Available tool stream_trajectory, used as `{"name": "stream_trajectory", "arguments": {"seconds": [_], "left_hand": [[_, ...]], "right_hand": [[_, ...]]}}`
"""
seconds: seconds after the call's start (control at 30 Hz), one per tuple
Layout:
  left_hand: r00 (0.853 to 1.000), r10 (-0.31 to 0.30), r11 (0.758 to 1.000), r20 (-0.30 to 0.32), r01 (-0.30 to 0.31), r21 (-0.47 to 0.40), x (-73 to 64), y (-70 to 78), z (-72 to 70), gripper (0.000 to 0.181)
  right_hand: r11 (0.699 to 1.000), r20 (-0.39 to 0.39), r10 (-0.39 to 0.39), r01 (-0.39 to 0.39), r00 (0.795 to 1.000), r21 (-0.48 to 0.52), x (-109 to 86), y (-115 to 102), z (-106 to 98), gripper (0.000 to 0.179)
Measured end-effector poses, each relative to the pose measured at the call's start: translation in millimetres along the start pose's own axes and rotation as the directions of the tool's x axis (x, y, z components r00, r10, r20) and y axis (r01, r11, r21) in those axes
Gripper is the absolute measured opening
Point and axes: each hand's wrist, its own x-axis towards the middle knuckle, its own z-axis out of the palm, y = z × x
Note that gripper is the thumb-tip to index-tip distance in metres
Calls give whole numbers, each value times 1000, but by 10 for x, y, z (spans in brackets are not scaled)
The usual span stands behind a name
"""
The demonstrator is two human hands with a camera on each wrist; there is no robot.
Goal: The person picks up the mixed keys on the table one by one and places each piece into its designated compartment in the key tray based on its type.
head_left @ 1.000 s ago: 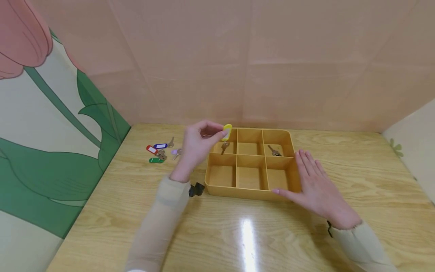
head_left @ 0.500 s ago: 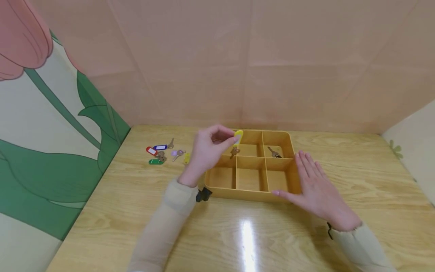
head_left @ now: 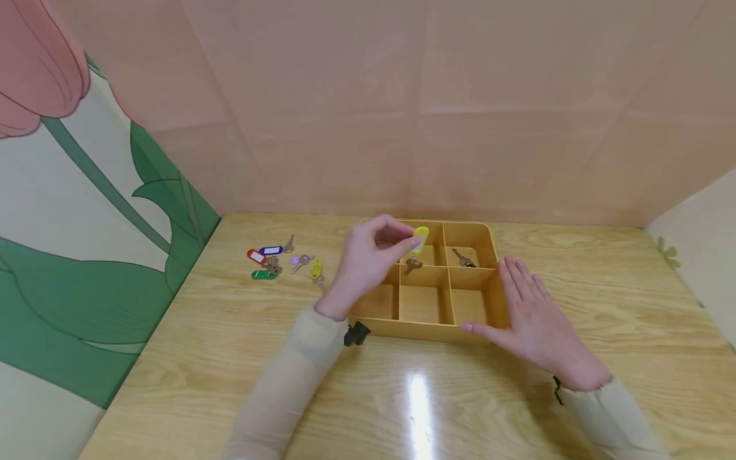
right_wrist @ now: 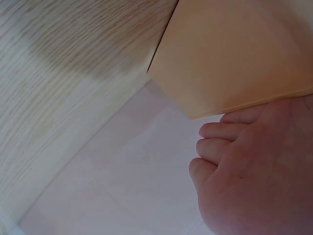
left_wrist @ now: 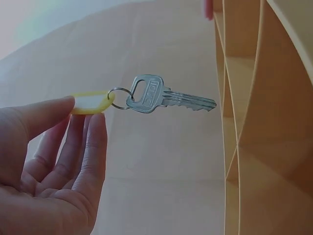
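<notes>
Between thumb and fingers my left hand (head_left: 370, 259) pinches a yellow key tag (head_left: 421, 237). From its ring hangs a metal key (left_wrist: 149, 94), seen closely in the left wrist view. Tag and key are above the upper middle compartment of an orange-yellow divided box (head_left: 402, 328). My right hand (head_left: 537, 319) rests with straight fingers along the box's right side, its thumb at the front rim. Another key (head_left: 463, 258) with a dark piece at its end lies in the upper right compartment. The upper left compartment is mostly hidden behind my left hand.
Left of the box, on the wooden table (head_left: 190, 358), lie keys with a blue tag (head_left: 271, 250), a red tag (head_left: 256, 256), a green tag (head_left: 264, 275), a purple tag (head_left: 294, 260) and a yellow tag (head_left: 317, 269). A wall stands behind the table.
My left hand has moved right with the yellow-tagged key, from over the upper left compartment to the upper middle one. The yellow-tagged key on the table has come into sight. My right hand stays put.
</notes>
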Motion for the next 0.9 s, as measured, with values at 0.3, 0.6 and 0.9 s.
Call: {"name": "stream_trajectory", "arguments": {"seconds": [0.3,0.6,0.9], "left_hand": [[1000,11,1000,18,-10,-24,3,52,118,11],[997,40,999,61,-39,-30,-30,41,280,10],[994,38,998,104,-33,-52,-43,29,399,14]], "right_hand": [[1000,3,9,-9,1000,11,12,-7,-14,121],[1000,-15,0,0,1000,16,-4,14,12,121],[1000,-13,0,0,1000,22,-2,4,9,120]]}}
